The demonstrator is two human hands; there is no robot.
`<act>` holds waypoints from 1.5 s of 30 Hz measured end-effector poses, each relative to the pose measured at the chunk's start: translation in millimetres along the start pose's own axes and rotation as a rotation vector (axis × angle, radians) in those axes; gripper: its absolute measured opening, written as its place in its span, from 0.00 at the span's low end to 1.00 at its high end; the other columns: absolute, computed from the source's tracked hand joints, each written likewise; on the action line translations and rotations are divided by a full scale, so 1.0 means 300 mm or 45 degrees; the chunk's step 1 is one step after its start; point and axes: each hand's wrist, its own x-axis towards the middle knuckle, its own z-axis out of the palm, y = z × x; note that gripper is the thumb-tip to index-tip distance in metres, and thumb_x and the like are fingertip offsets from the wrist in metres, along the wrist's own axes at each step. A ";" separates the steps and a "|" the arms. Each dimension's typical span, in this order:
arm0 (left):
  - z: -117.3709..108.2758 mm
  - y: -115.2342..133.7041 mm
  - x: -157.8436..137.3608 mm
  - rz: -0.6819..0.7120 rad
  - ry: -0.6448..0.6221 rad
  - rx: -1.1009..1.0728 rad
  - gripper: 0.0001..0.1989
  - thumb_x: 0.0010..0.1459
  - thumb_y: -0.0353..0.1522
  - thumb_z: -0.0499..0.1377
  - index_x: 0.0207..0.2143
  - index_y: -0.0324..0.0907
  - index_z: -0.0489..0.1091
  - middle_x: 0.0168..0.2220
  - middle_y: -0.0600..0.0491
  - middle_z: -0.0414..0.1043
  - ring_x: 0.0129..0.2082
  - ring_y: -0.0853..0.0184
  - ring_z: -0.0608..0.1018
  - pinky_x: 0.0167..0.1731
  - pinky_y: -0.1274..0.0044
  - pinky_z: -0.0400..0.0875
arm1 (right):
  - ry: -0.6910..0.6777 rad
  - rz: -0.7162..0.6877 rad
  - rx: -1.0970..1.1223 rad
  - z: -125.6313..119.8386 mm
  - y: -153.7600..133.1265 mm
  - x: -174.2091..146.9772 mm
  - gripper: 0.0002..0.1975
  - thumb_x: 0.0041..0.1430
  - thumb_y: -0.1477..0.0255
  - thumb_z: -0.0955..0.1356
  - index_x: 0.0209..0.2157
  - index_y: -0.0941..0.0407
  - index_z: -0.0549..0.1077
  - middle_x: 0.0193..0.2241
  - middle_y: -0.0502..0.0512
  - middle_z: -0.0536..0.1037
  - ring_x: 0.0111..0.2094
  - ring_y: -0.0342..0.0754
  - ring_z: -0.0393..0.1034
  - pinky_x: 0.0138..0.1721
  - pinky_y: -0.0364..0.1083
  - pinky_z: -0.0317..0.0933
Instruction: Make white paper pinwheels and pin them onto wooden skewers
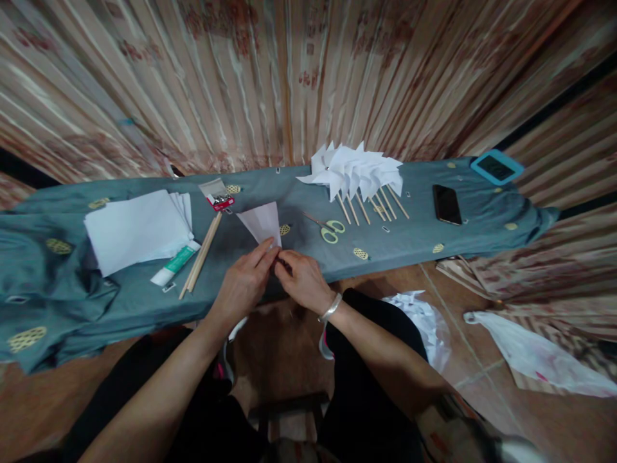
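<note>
A folded sheet of white paper [261,222] fans out above my fingers, its lower corner between both hands. My left hand [248,273] is closed on that corner, fingers pressed together. Close beside it, my right hand [303,276], with a silver bangle at the wrist, pinches the paper's lower right edge. Green-handled scissors [330,230] lie just right of the paper. Several wooden sticks [202,254] rest to the left of my left hand. Near them are a small red box of pins [220,202] and a green and white tube [176,263].
A stack of white paper [137,228] lies at the left of the cloth-covered table [270,180]. White paper pinwheels [357,168] on sticks overlap at the back. A phone [447,204] and a blue-framed device [497,167] are at the right. Paper scraps in a bag [424,325] sit on the floor.
</note>
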 end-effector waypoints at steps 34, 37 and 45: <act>-0.055 -0.036 -0.065 -0.087 -0.002 0.069 0.15 0.61 0.26 0.52 0.47 0.44 0.74 0.49 0.47 0.76 0.53 0.56 0.73 0.62 0.47 0.46 | 0.079 -0.007 0.106 0.018 0.084 -0.011 0.16 0.63 0.73 0.60 0.46 0.55 0.76 0.43 0.56 0.81 0.43 0.51 0.76 0.48 0.50 0.69; -0.051 -0.044 -0.070 -0.049 0.005 0.042 0.14 0.63 0.27 0.51 0.44 0.43 0.74 0.45 0.48 0.79 0.49 0.60 0.76 0.62 0.50 0.49 | 0.056 -0.158 -0.134 -0.001 0.104 -0.008 0.21 0.62 0.79 0.58 0.53 0.55 0.72 0.54 0.61 0.74 0.55 0.54 0.68 0.57 0.56 0.62; -0.002 0.000 -0.095 0.096 -0.025 -0.073 0.14 0.65 0.27 0.49 0.44 0.41 0.74 0.47 0.48 0.78 0.50 0.64 0.77 0.63 0.54 0.53 | -0.083 -0.475 -0.571 -0.037 0.128 0.001 0.24 0.63 0.81 0.61 0.59 0.52 0.65 0.68 0.62 0.52 0.69 0.61 0.40 0.60 0.63 0.53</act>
